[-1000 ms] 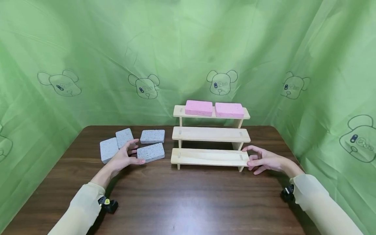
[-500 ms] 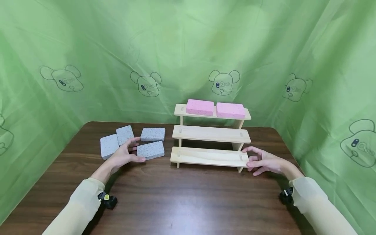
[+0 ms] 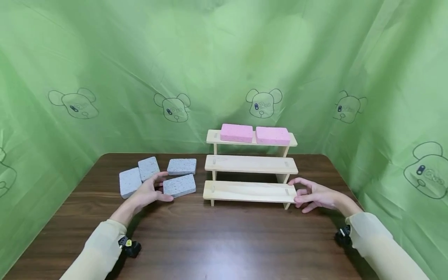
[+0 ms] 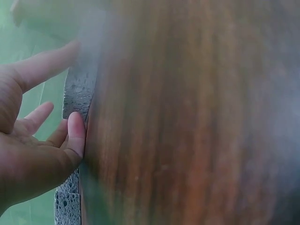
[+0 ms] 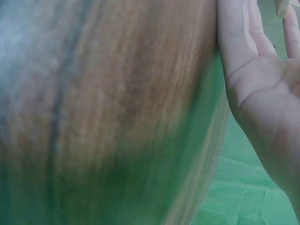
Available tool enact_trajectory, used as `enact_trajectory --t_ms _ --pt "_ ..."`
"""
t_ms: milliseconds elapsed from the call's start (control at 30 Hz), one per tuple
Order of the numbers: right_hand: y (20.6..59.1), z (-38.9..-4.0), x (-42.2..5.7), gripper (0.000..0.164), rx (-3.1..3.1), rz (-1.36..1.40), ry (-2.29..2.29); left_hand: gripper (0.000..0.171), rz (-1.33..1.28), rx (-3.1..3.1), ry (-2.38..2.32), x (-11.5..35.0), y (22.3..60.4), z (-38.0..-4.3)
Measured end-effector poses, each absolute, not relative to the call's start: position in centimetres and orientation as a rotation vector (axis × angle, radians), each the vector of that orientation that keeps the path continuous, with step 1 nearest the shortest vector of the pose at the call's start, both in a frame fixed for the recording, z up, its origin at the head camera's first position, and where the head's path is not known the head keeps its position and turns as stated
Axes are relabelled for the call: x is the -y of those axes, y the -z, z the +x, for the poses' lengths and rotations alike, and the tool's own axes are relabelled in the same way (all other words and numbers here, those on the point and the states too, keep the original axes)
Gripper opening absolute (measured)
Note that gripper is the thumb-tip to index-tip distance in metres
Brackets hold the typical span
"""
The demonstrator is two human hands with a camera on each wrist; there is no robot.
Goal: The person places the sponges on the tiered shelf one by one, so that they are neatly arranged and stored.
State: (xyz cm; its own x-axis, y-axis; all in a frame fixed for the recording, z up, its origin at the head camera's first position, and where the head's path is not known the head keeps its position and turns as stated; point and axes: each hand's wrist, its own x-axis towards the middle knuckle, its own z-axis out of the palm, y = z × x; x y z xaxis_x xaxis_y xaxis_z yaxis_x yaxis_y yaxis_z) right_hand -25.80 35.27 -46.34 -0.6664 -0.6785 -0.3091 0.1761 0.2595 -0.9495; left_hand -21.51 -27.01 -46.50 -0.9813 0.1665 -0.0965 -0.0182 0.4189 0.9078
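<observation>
A speckled grey-blue sponge (image 3: 179,185) lies nearest to my left hand (image 3: 148,190). The thumb stands at its front left corner, the fingertips by its back left one. In the left wrist view this sponge's end (image 4: 77,91) shows between thumb and fingers, which stay spread apart. On the right, my right hand (image 3: 315,197) holds the end of the lowest step of a three-step wooden display stand (image 3: 245,190). The index finger reaches the step's back corner and the thumb overlaps its front one. The right wrist view shows only a wooden corner (image 5: 282,8) near the fingers.
Two pink sponges (image 3: 237,133) sit side by side on the stand's top step. Several more grey-blue sponges, one (image 3: 182,166) behind and others (image 3: 130,182) to the left, lie on the brown wooden table (image 3: 224,233). Green cloth (image 3: 210,70) hangs behind and at the sides.
The head view tilts slightly, shifting everything up and then down. Neither hand has visibly moved against the sponges or the stand.
</observation>
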Motion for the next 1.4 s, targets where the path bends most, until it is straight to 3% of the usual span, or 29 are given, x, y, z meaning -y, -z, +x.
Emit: enact_trajectory --t_ms 733,1400 --pt "45.9 -25.3 -35.3 0.049 -1.822 -0.429 1.492 0.093 0.147 -2.535 -1.521 26.5 46.4 -21.9" --pt "46.3 -25.9 -35.6 0.050 -1.789 -0.437 1.509 0.093 0.132 -2.539 -1.536 26.9 46.8 -22.2"
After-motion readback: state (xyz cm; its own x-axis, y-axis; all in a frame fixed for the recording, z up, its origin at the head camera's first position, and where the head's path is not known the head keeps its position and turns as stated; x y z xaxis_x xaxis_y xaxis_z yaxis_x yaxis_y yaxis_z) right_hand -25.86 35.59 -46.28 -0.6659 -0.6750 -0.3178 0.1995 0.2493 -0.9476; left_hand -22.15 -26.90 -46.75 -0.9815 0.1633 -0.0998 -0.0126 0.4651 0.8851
